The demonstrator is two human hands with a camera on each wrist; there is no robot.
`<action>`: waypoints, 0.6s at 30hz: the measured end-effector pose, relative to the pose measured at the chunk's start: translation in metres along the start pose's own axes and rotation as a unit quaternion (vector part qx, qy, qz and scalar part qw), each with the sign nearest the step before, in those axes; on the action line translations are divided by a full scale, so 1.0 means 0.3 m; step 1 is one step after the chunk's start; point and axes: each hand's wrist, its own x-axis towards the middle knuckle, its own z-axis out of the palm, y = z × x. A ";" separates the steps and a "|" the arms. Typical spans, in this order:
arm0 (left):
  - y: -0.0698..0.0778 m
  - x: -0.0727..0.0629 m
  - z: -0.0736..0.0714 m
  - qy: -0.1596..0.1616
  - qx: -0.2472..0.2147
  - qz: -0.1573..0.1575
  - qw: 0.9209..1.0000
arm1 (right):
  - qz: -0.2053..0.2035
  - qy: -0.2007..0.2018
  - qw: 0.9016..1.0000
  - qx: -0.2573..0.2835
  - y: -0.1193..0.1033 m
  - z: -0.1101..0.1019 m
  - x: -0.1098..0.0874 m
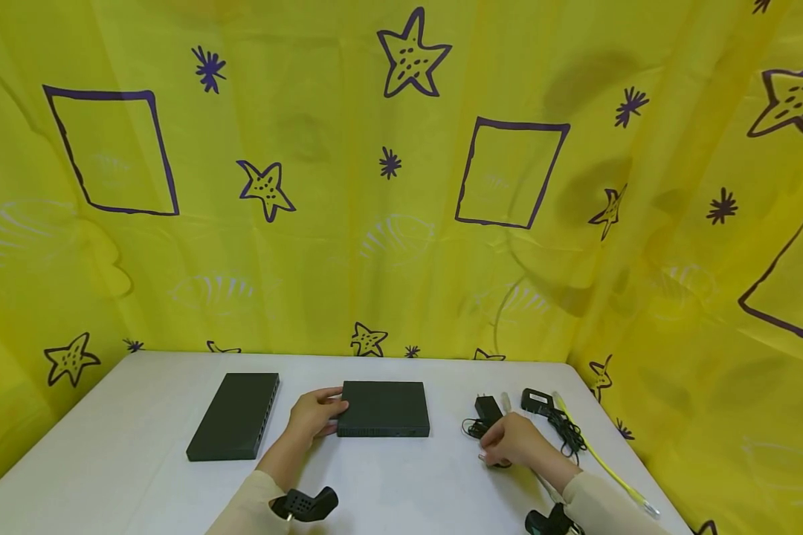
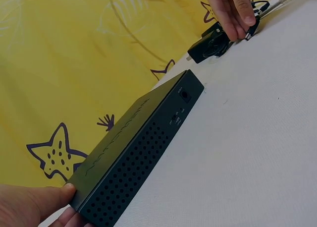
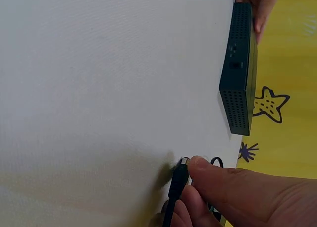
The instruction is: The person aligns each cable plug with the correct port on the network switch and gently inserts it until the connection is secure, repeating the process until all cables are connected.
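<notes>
A flat black network switch (image 1: 384, 409) lies mid-table. My left hand (image 1: 314, 412) grips its left end, thumb on top and fingers below. In the left wrist view, the long side of the switch (image 2: 143, 157) has vent holes, a small on/off switch and a round power jack (image 2: 185, 95). To the right, my right hand (image 1: 514, 440) pinches the barrel plug (image 3: 179, 180) of a black power cable between thumb and fingers, apart from the network switch. A black power adapter (image 1: 488, 409) with coiled cable lies just beyond that hand.
A second black network switch (image 1: 234, 416) lies at the left, ports along its right side. On the right are another black adapter (image 1: 537, 402) with bundled cable, a yellow network cable (image 1: 597, 450) and a pale cable (image 1: 505, 403). A yellow curtain (image 1: 321, 260) hangs behind the white table.
</notes>
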 end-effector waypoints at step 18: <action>0.000 0.001 0.000 -0.001 0.002 -0.004 1.000 | -0.002 0.003 1.000 -0.010 0.005 0.013 -0.010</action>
